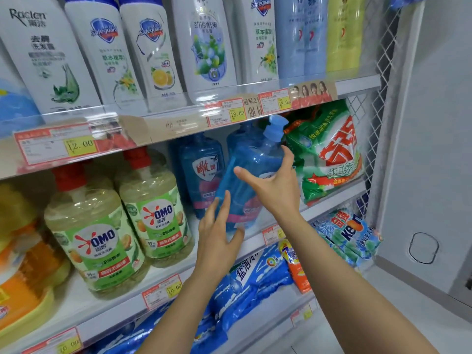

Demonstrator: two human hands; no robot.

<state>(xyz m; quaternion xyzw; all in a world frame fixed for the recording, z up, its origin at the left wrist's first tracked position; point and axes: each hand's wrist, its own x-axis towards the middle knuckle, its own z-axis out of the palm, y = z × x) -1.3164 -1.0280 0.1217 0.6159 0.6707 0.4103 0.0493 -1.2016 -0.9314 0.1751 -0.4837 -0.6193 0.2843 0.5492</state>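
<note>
Shop shelving fills the view, with three white tiers running from near left to far right and a white wire mesh panel (383, 98) closing off the far right end. On the middle shelf (176, 270), toward its right half, I hold a blue pump bottle (252, 159) tilted, its pump head (277, 126) leaning up and to the right, close under the edge of the top shelf (357, 84).

My right hand (273, 185) is clamped around the bottle's upper body, with the thumb lying across the front and the fingers wrapped round its right side. My left hand (219, 236) is spread at the bottle's lower end. Its fingers lie straight up the left side, touching the bottle, and the thumb reaches across below the base, so the hand supports the bottle and does not grasp it.

Just behind and to the left stands a second blue bottle (201, 169) with a red and white label. Just to the right of my bottle, a green detergent bag (329, 154) with large red characters leans on the same shelf. Farther left stand two pale yellow OMO bottles (94, 238) with red caps, and at the near left edge are orange containers (25, 277).

White body wash bottles (150, 54) line the top shelf. Blue bags (245, 284) lie on the bottom shelf, and yellow price tags (237, 114) are clipped along the shelf rims.
</note>
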